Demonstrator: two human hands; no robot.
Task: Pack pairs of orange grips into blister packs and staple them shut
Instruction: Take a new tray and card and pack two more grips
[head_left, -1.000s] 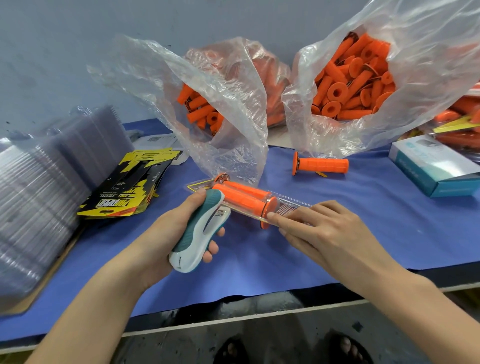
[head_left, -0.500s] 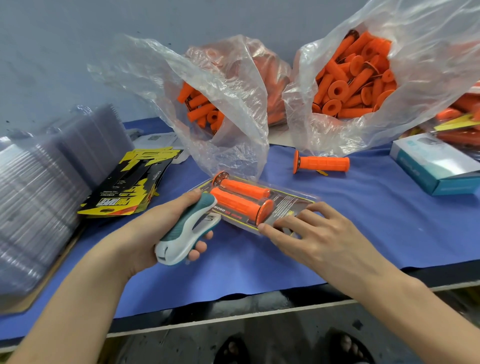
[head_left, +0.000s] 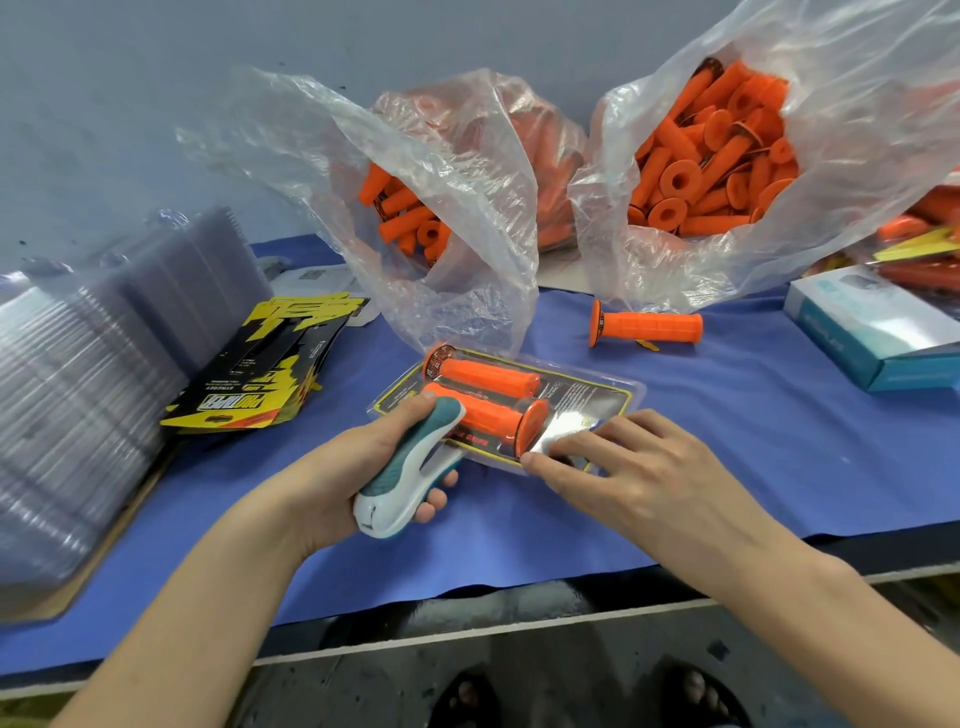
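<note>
Nearest to us, below the table edge, two feet in dark sandals are cut off by the frame. Above them our left hand (head_left: 358, 473) wraps its fingers and thumb tightly round a teal-and-white handheld stapler (head_left: 410, 467). The stapler's nose sits at the near left edge of the clear plastic blister pack with its black-and-yellow card (head_left: 597, 395). We cannot tell whether the nose actually bites that edge, since the thumb and stapler body cover it.

Our right hand (head_left: 639, 467) lies spread, its fingers (head_left: 550, 465) nearly straight and pressing the pack's near right part flat on the blue table cover (head_left: 779, 441). Glare hides the print under them. Inside the pack lie two orange ribbed rubber grips (head_left: 488, 376), side by side.

Farther back a single loose orange grip (head_left: 649, 327) lies alone. Behind it two crumpled clear plastic bags (head_left: 727, 156) hold many more. At left, a blurred stack of clear plastic shells (head_left: 78, 389) runs out of view.
</note>
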